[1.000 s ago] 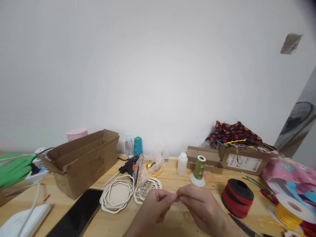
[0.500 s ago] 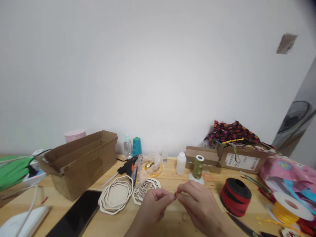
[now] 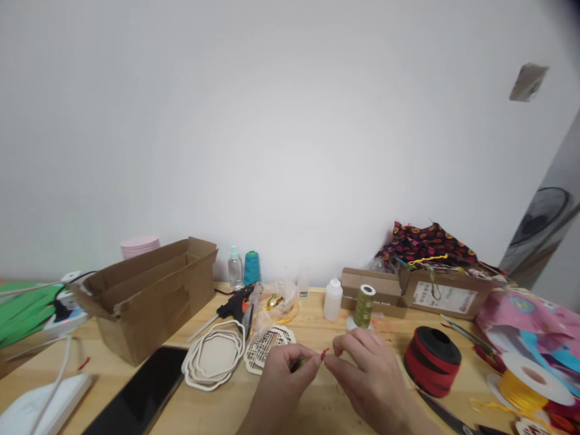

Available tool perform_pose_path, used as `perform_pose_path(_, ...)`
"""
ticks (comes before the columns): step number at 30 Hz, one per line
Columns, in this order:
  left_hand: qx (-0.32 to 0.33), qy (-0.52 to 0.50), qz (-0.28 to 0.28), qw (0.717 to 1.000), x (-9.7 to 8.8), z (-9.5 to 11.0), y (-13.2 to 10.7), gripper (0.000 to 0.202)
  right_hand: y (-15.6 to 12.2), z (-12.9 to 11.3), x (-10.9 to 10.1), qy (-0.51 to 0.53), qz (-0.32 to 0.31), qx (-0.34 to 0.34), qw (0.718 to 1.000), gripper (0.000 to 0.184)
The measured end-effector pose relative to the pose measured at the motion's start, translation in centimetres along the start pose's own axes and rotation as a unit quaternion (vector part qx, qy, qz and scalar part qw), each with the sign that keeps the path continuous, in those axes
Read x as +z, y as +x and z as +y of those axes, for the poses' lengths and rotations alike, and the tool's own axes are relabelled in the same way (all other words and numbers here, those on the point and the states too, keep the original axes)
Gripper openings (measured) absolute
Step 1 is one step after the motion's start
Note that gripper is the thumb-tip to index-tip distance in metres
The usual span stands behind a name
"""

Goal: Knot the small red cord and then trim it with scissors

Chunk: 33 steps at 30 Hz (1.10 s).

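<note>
A small red cord (image 3: 324,354), partly hidden by fingertips, sticks up between my two hands above the wooden table. My left hand (image 3: 290,377) pinches it between thumb and forefinger. On the other side my right hand (image 3: 365,374) has its thumb and forefinger apart at the tips, with the thumb close against the cord; whether it grips the cord is hard to make out. Just behind my left hand lies a wooden lattice cutout (image 3: 260,353). Behind my right hand stands a spool of olive thread (image 3: 364,308).
Left are a cardboard box (image 3: 149,308), a black phone (image 3: 136,393), stacked wooden frames (image 3: 212,356) and a glue gun (image 3: 233,307). A white bottle (image 3: 333,300) stands behind my hands. Right are a red ribbon roll (image 3: 432,365), scissors (image 3: 446,414) and a yellow cord spool (image 3: 525,389).
The right forefinger has lifted away from the pinch, and more of the red cord shows above the fingertips. Both hands stay in nearly the same place.
</note>
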<state>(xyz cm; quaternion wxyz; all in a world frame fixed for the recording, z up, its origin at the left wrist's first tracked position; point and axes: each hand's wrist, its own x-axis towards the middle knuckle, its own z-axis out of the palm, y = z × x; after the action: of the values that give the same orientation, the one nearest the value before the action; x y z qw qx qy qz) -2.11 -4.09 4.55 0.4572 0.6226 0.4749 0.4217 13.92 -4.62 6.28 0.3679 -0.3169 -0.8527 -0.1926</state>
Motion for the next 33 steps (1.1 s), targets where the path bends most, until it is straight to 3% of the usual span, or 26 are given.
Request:
perform_pose_path(7, 0.032, 0.074, -0.002, 0.997, 0.0, 0.4, -0.2, 0.024, 0.0, 0.2, 0.3, 0.01, 0.006, -0.004, 1.0, 0.022)
perform_pose_path(12, 0.088, 0.133, 0.003, 0.987, -0.1, 0.2, -0.3, 0.025, -0.1, 0.4, 0.4, 0.106, -0.049, 0.061, 0.991, 0.019)
perform_pose_path(16, 0.115, 0.185, -0.018, 0.976, -0.1, 0.1, -0.3, 0.025, -0.2, 0.6, 0.3, 0.221, -0.108, 0.132, 0.96, 0.02)
perform_pose_path(21, 0.125, 0.221, -0.065, 0.965, 0.1, 0.1, -0.2, 0.025, -0.5, 1.0, 0.2, 0.328, -0.135, 0.236, 0.905, 0.018)
perform_pose_path(24, 0.124, 0.215, -0.086, 0.965, 0.2, 0.2, -0.3, 0.024, -0.6, 1.3, 0.1, 0.416, -0.16, 0.312, 0.839, 0.018)
perform_pose_path(29, 0.099, 0.189, -0.108, 0.971, 0.2, 0.2, -0.5, 0.022, -0.6, 1.5, 0.1, 0.57, -0.196, 0.449, 0.66, 0.018)
perform_pose_path(33, 0.104, 0.157, -0.126, 0.974, 0.1, 0.2, -0.5, 0.021, -0.7, 1.3, 0.2, 0.631, -0.205, 0.477, 0.576, 0.014)
